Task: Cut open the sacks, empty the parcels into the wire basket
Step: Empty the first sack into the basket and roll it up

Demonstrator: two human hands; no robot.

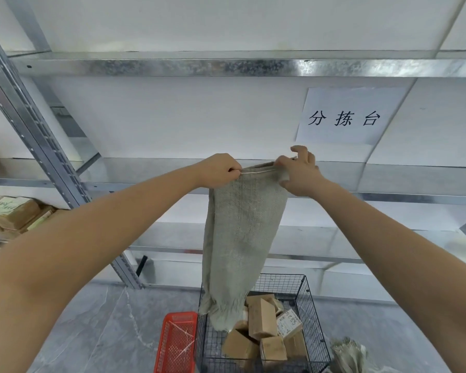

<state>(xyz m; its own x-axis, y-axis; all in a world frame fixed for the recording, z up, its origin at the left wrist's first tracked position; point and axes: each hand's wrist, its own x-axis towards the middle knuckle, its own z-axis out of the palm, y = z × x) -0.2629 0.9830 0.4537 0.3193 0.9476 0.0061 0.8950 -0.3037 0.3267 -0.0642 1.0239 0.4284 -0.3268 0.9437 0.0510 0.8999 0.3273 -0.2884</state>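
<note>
Shelving (172,67) behind — sack (242,238) hangs from fingers (232,168) — left hand (218,170), right hand (299,175).

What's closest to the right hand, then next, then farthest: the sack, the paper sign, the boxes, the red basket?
1. The sack: gripped by the right hand.
2. The paper sign: just above, on the wall.
3. The cardboard boxes: far below, in the wire basket.
4. The red basket: far below, off left.

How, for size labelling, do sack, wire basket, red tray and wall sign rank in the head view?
1. sack and wire basket: about alike, basket cropped.
2. wall sign.
3. red tray, cropped.
</note>
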